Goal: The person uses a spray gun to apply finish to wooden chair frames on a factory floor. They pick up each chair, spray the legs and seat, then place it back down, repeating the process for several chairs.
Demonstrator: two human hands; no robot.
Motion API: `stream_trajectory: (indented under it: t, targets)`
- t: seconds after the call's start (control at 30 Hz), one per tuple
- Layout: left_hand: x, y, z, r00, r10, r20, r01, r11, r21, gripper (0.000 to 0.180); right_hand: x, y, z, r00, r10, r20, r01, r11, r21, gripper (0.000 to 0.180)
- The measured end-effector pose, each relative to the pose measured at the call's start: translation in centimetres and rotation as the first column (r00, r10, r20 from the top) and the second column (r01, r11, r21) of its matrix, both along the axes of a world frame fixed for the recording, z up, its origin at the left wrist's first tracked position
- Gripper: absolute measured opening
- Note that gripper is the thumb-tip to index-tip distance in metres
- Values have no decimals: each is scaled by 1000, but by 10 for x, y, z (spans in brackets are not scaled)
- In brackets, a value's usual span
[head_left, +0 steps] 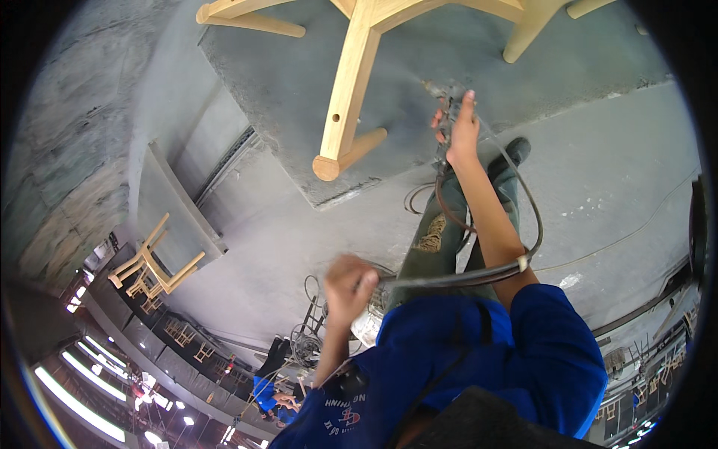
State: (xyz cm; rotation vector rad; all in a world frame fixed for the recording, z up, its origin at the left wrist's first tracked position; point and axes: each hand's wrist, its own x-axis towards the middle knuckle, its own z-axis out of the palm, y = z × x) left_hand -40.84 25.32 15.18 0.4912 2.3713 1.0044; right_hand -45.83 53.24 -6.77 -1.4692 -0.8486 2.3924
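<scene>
My right hand [464,135] is wrapped around a spray gun [446,112] stained with residue. Its nozzle points up and left toward a pale wooden chair frame [350,90], and a faint mist shows in front of it. Gun and frame are apart. A dark hose [535,217] loops from the gun past my right forearm and across my body. My left hand [348,288], blurred by motion, is closed at the near end of that stretch of hose, low and left of the gun. Its fingers are partly smeared.
The chair frame is over a grey slab [299,150] with a rough edge. Another wooden chair frame [161,262] is at left beside a grey panel [168,202]. Coiled cables [305,348] lie low at centre. Another person in blue [265,393] is at lower left, near several chair frames.
</scene>
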Motion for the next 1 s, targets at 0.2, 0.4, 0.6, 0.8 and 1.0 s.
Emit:
stream_trajectory:
  t: [0.2,0.4,0.6,0.8,1.0]
  targets:
    - [-149,63,-31,848,43,-529,-111,989,-97,64,107,26,44,995,97,15,-96,995,-23,73]
    - [-203,92,-63,907,106,407,-88,994,-62,67,213,55,116,958,280,59,-284,956,78,67]
    - [-115,62,-89,871,278,404,-325,944,51,53,276,65,159,944,311,114,-320,945,73,70]
    - [43,74,-104,617,529,583,-711,692,124,35,279,80,166,982,160,102,-182,944,275,89]
    - [109,159,-83,353,665,658,-882,470,-2,36,220,145,157,953,-97,-287,157,969,192,96]
